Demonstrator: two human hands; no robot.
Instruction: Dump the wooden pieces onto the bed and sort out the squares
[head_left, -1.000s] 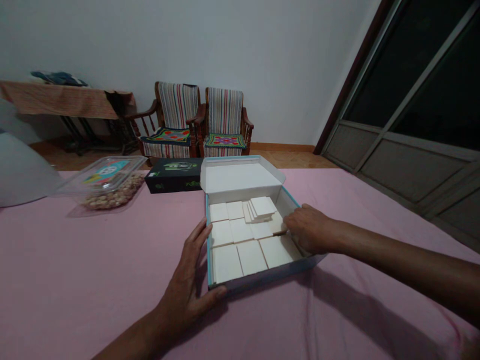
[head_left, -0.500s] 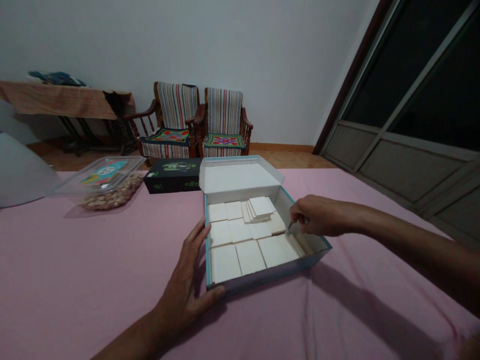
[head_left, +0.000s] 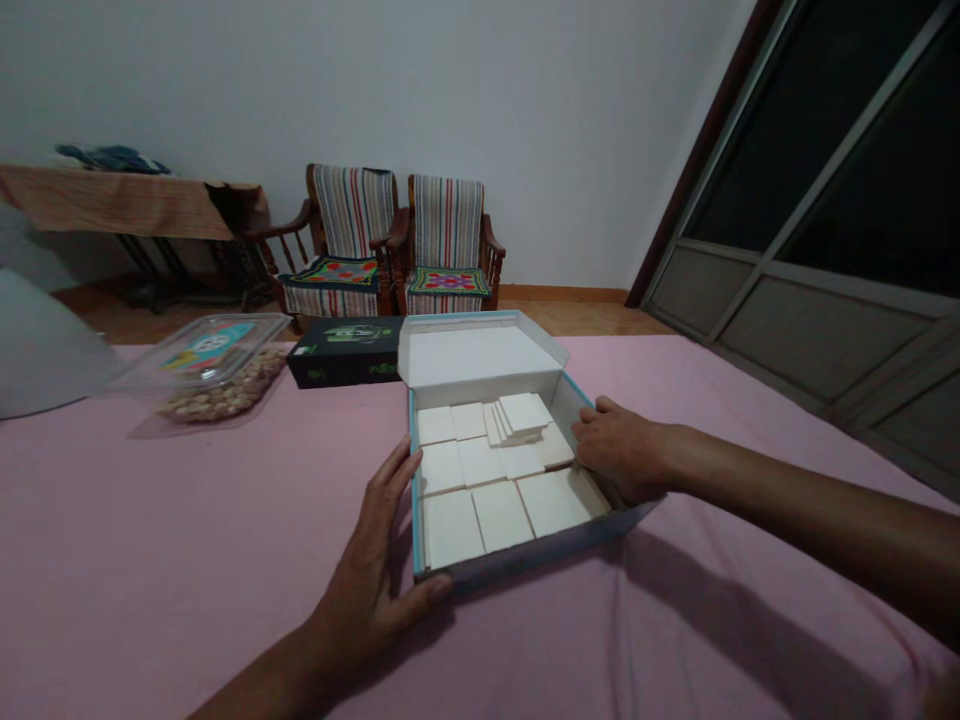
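At centre right of the frame, the right hand dips into the box by its right wall, fingers curled over the white tiles. Whether its grip has closed on one, I cannot tell. At lower centre, the left hand lies spread and open against the box's left wall. A fanned stack sits just behind; a knock from the knuckles could scatter it, and the soft pink sheet may let the box tilt.
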